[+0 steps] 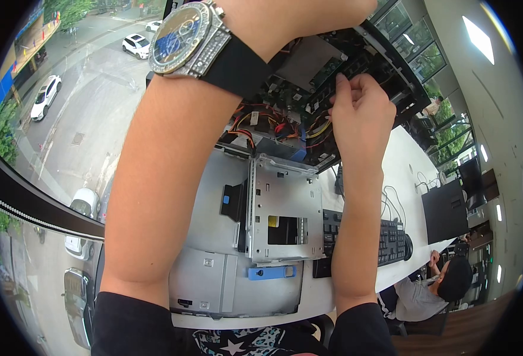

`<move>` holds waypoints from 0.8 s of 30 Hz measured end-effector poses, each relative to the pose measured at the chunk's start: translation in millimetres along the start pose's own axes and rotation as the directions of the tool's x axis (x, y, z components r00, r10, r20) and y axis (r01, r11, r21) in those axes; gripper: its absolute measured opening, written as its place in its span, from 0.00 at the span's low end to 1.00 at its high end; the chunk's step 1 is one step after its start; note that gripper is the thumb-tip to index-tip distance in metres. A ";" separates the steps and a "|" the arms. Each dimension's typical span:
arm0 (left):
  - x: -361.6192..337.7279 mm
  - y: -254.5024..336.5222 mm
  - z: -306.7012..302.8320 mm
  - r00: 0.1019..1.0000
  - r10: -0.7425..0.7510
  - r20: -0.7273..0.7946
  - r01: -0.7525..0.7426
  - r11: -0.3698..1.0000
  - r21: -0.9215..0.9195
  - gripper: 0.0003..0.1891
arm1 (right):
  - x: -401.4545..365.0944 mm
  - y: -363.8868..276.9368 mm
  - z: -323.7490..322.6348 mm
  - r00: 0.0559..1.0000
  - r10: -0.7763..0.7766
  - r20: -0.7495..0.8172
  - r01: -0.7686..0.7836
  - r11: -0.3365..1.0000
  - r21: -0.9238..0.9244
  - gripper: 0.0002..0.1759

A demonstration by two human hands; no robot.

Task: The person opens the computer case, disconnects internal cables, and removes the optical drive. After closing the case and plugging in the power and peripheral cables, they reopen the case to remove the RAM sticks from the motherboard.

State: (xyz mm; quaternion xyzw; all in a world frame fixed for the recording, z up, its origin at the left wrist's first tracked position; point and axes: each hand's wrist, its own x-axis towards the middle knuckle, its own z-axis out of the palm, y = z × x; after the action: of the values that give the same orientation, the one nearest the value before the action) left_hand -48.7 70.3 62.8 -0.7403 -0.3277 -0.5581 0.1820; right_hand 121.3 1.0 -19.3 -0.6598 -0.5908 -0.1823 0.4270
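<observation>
An opened desktop computer case [392, 56] stands at the top of the view, its circuit board [285, 95] and bundled cables [261, 121] exposed. My right hand [365, 113] reaches into it, thumb and fingers pinched together beside dark slots on the board. Whatever lies between those fingertips is too small or hidden to make out. Across the upper part goes my left arm, wearing a watch [181, 38] with a black strap. My left hand [332, 15] is over the case at the top edge, its fingers out of sight. A metal drive cage [288, 204] lies folded out below the board.
A blue latch [271, 273] sits on the silver metal panel [202, 282] near me. On the white table [404, 163] are a black keyboard [392, 243], thin cables and a dark flat box [445, 210]. Another person [427, 293] sits at the right. Windows [83, 142] border the left.
</observation>
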 end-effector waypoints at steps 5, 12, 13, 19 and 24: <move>-4.5 5.4 -7.3 1.000 0.009 0.013 -0.009 1.000 0.004 0.21 | 2.7 -5.0 -4.1 0.999 0.040 0.007 -0.039 0.999 -0.015 0.17; 0.6 -1.9 2.5 0.999 0.034 -0.036 -0.035 0.999 -0.022 0.21 | 4.7 3.0 -0.7 0.999 -0.002 -0.039 0.000 0.999 -0.039 0.17; 0.7 0.3 -0.1 1.000 0.007 0.004 -0.007 1.000 -0.018 0.21 | 4.9 2.5 -1.0 0.999 -0.002 -0.041 0.000 0.999 -0.039 0.17; -0.1 -1.4 1.3 0.998 0.046 -0.046 -0.047 0.999 -0.011 0.21 | 6.5 -1.4 -2.2 0.999 -0.036 -0.032 0.032 0.994 -0.107 0.16; -0.5 6.2 -12.0 1.000 0.011 0.016 -0.010 0.999 -0.035 0.22 | 9.0 -2.4 -2.4 0.997 -0.072 -0.037 0.067 0.990 -0.123 0.17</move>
State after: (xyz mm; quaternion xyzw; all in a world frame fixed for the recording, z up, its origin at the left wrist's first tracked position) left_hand -53.0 58.1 66.7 -0.7495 -0.3157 -0.5567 0.1694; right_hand 121.8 4.6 -10.4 -0.6598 -0.5924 -0.2464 0.3912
